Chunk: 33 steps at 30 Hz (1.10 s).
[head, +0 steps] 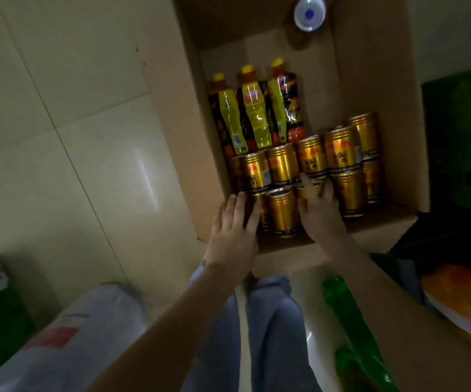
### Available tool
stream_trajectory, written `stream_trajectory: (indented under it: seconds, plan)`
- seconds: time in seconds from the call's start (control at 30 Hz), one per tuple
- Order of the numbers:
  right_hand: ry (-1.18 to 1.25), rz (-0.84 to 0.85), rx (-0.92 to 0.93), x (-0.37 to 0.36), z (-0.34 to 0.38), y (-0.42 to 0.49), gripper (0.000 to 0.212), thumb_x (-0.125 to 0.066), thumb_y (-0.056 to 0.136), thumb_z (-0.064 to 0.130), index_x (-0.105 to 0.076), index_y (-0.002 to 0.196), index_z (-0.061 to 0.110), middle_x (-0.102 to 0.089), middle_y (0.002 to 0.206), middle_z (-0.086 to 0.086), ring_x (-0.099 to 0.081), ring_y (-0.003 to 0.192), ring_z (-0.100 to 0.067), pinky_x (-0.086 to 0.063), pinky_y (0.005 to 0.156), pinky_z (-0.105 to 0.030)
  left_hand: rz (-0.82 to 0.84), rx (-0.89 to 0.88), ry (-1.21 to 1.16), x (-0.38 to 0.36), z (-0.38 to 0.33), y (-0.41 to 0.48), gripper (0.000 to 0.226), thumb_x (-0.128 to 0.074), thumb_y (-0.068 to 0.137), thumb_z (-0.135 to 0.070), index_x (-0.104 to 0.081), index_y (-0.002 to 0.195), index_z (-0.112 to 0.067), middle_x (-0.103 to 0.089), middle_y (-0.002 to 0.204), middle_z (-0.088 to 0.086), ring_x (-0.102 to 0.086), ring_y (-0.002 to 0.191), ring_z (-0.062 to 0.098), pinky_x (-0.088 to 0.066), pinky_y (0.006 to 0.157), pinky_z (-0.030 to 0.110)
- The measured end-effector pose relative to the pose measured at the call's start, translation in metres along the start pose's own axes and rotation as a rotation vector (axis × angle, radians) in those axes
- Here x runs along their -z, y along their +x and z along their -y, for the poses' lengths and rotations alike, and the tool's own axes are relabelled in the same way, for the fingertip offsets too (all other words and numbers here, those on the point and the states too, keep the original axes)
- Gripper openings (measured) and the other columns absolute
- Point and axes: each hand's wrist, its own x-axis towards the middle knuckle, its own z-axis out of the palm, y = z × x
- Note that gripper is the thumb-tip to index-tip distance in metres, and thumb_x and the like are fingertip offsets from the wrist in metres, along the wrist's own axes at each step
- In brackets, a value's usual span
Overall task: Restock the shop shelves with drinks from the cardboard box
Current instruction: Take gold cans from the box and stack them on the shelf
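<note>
Head view: cardboard box [172, 137] on the floor [87, 165], holding gold cans [282, 212] and three bottles [254, 114]. Left hand [234, 230] and right hand [320, 212] lie flat-fingered on the nearest cans, gripping nothing. Pulling these out could topple the cans stacked just behind.

A cardboard box [392, 108] of matt brown paperboard holds cans [282, 213] of polished gold metal that catch the light. It also holds bottles [254, 114] of clear plastic, wrapped in glossy, crinkled film labels and topped with smooth yellow plastic caps. The floor tiles [87, 165] are pale, smooth and glazed with a bright sheen; the trousers [271, 335] are soft, matt blue-grey cloth, beside a shiny green plastic wrapper [350, 321].
</note>
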Motion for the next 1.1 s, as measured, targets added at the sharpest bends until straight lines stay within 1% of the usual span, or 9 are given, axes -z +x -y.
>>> stream_trajectory:
  seconds: [0.17,0.23,0.4,0.5,0.6,0.73,0.83,0.97,1.1]
  plan:
    - [0.125,-0.052,0.141,0.001,-0.017,0.006,0.046,-0.053,0.095,0.024,-0.039,0.139,0.027,-0.024,0.148,-0.017,-0.037,0.13,-0.039,-0.043,0.1,-0.05,0.029,0.002,-0.084,-0.013,-0.004,0.005,0.07,-0.054,0.091,-0.031,-0.021,0.152,-0.018,-0.028,0.153,0.019,-0.021,0.143,0.038,0.003,0.11,0.052]
    - [0.284,-0.08,0.172,0.01,-0.021,-0.004,0.046,-0.053,0.096,0.022,-0.039,0.138,0.031,-0.021,0.15,-0.011,-0.034,0.134,-0.033,-0.046,0.1,-0.046,0.006,0.007,-0.13,-0.013,-0.006,0.003,0.065,-0.052,0.088,-0.031,-0.032,0.148,-0.016,-0.042,0.144,0.021,-0.035,0.137,0.04,-0.006,0.108,0.054]
    - [0.688,0.025,0.148,0.054,-0.001,-0.035,0.058,-0.053,0.096,0.025,-0.027,0.143,0.046,-0.03,0.139,0.021,-0.035,0.121,0.004,-0.038,0.081,-0.009,-0.027,0.114,-0.399,0.013,-0.013,0.004,0.076,-0.034,0.083,-0.06,-0.025,0.15,-0.027,-0.035,0.149,0.01,-0.018,0.144,0.033,0.001,0.115,0.049]
    - [0.99,0.196,0.165,0.07,0.022,-0.053,0.064,-0.056,0.091,0.027,-0.024,0.142,0.049,-0.036,0.132,0.032,-0.048,0.113,0.012,-0.049,0.083,-0.016,0.171,0.045,-1.021,0.04,-0.018,0.01,0.092,-0.06,0.077,-0.063,-0.004,0.148,-0.046,-0.027,0.153,-0.004,-0.03,0.139,0.013,-0.029,0.114,0.036]
    - [1.125,0.379,0.17,0.069,0.04,-0.058,0.06,-0.059,0.084,0.04,-0.031,0.134,0.057,-0.044,0.135,0.023,-0.052,0.12,-0.002,-0.051,0.094,-0.028,0.125,0.077,-1.237,0.053,-0.014,0.013,0.1,-0.076,0.079,-0.032,-0.003,0.148,-0.042,-0.041,0.134,-0.018,-0.054,0.113,-0.004,-0.052,0.088,0.023]
    - [0.979,0.348,0.078,0.05,0.039,-0.034,0.064,-0.044,0.08,0.075,-0.027,0.139,0.058,-0.034,0.151,0.01,-0.036,0.137,-0.018,-0.034,0.109,-0.053,-0.035,0.195,-1.298,0.057,0.004,0.012,0.086,-0.075,0.081,-0.023,-0.018,0.143,-0.037,-0.042,0.125,-0.023,-0.052,0.113,-0.004,-0.054,0.089,0.028]
    - [0.718,0.112,-0.06,0.017,0.029,-0.016,0.074,-0.053,0.086,0.059,-0.019,0.148,0.038,-0.033,0.151,-0.003,-0.033,0.137,-0.026,-0.034,0.107,-0.055,-0.092,0.29,-1.267,0.055,0.024,0.008,0.086,-0.076,0.08,-0.021,-0.019,0.142,-0.039,-0.052,0.125,-0.007,-0.058,0.111,0.01,-0.055,0.083,0.023]
    - [0.276,0.211,-0.089,-0.019,0.034,-0.015,0.103,-0.075,0.076,0.042,-0.004,0.149,0.029,-0.023,0.149,-0.014,-0.027,0.136,-0.037,-0.034,0.104,-0.054,-0.164,0.352,-1.091,0.05,0.041,-0.001,0.094,-0.075,0.08,-0.021,-0.011,0.146,-0.041,-0.059,0.117,-0.005,-0.065,0.097,0.012,-0.055,0.08,0.029]
    - [0.368,0.092,-0.086,-0.027,0.036,-0.009,0.099,-0.078,0.075,0.019,-0.01,0.147,0.025,-0.035,0.142,-0.015,-0.036,0.131,-0.035,-0.038,0.101,-0.05,-0.14,0.419,-1.009,0.046,0.048,-0.008,0.103,-0.076,0.077,-0.028,-0.002,0.148,-0.041,-0.059,0.122,0.006,-0.064,0.1,0.023,-0.054,0.086,0.042]
